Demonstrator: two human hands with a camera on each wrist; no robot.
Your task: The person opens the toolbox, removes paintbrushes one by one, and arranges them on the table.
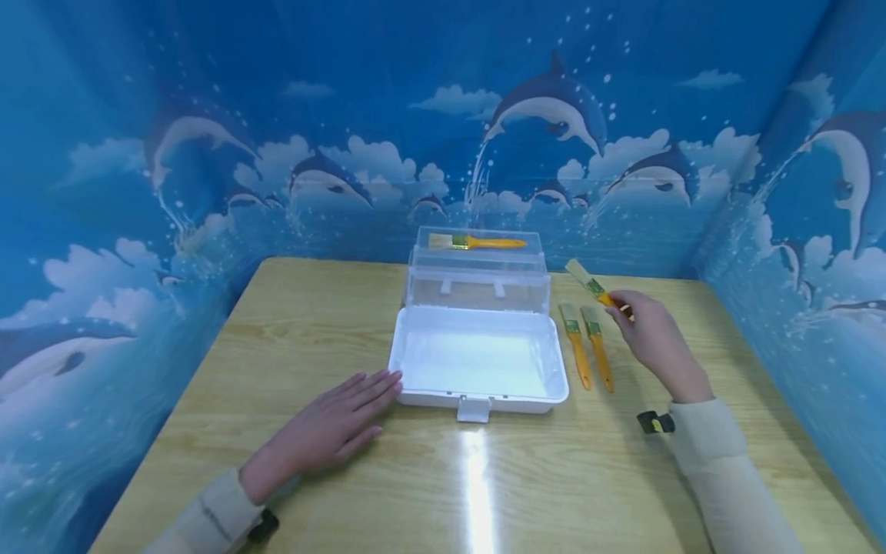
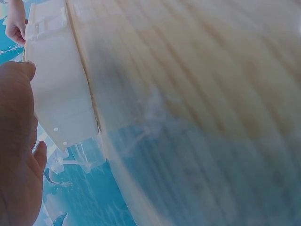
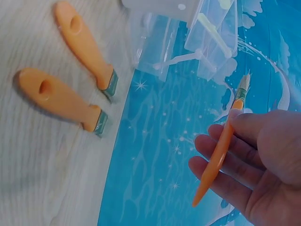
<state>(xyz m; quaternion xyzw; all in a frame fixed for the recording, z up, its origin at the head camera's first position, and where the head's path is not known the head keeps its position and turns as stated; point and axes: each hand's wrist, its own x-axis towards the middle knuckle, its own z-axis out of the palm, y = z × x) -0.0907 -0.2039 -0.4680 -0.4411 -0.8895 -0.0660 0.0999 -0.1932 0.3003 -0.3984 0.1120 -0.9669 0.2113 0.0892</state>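
— While I watch from this end, what do the hands have?

— Right hand [image 1: 654,338], right of centre: thumb and fingers pinch the handle of a raised brush [image 1: 587,282], bristles aimed at the frame's upper left, apart from the table [image 1: 311,323]. Left hand [image 1: 339,423], lower left: fingers straight, gripping nothing, fingertips at the near left corner of the white box [image 1: 429,398].

— And that box?

— Centre of frame, open, clear upper section [image 1: 429,288] standing behind. A stowed brush [image 1: 481,243] lies across it. Just right of the box, side by side: an inner brush [image 1: 578,355] and an outer brush [image 1: 601,358].

— Step in hand?

— I'd call it mid-transfer of one brush. My judgement: the next move calls for a leftward carry, then a gentle lowering up top, left hand steadying the box. Room there, I can't tell.
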